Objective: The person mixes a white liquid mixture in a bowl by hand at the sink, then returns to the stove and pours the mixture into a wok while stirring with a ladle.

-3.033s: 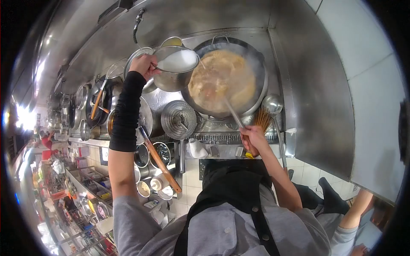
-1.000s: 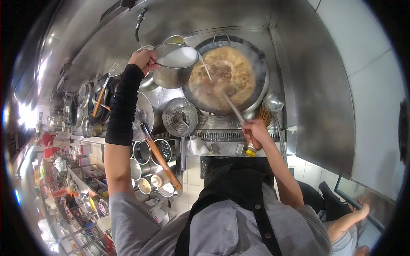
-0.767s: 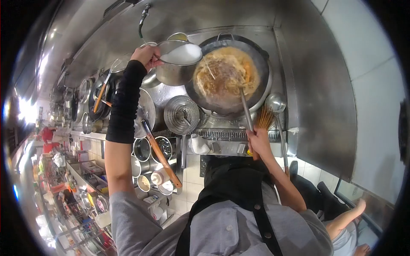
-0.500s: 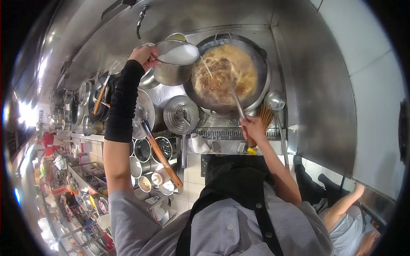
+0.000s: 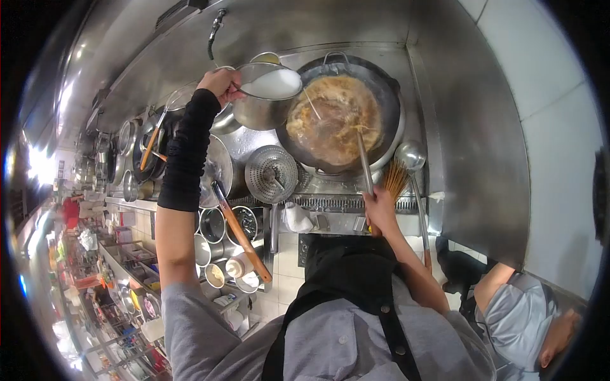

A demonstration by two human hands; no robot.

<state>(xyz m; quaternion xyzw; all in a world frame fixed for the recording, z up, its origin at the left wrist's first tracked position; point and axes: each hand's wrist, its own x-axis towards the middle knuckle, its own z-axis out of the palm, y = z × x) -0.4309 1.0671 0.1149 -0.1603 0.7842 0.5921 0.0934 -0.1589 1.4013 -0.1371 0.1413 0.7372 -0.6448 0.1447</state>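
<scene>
My left hand point(image 5: 222, 86) is closed on the side of a steel pot point(image 5: 260, 114), tilted over the wok's left rim. White liquid point(image 5: 279, 84) runs from the pot in a thin stream into the wok point(image 5: 391, 120). Brown, foamy broth point(image 5: 324, 140) swirls inside the wok. My right hand point(image 5: 380, 211) grips a long-handled cooking tool point(image 5: 365, 159) with a metal shaft. Its head is under the broth, so I cannot tell whether it is a ladle or a spatula.
A perforated strainer point(image 5: 271, 174) lies left of the wok. Right of it are a bamboo brush point(image 5: 397, 181) and a ladle point(image 5: 411, 155). A wooden-handled tool point(image 5: 241, 232) crosses several containers at lower left. Another person point(image 5: 521, 311) is at lower right.
The tool in my right hand has shifted slightly right and toward me through the broth. The pot stays tilted and keeps pouring. At lower right, the other person has moved.
</scene>
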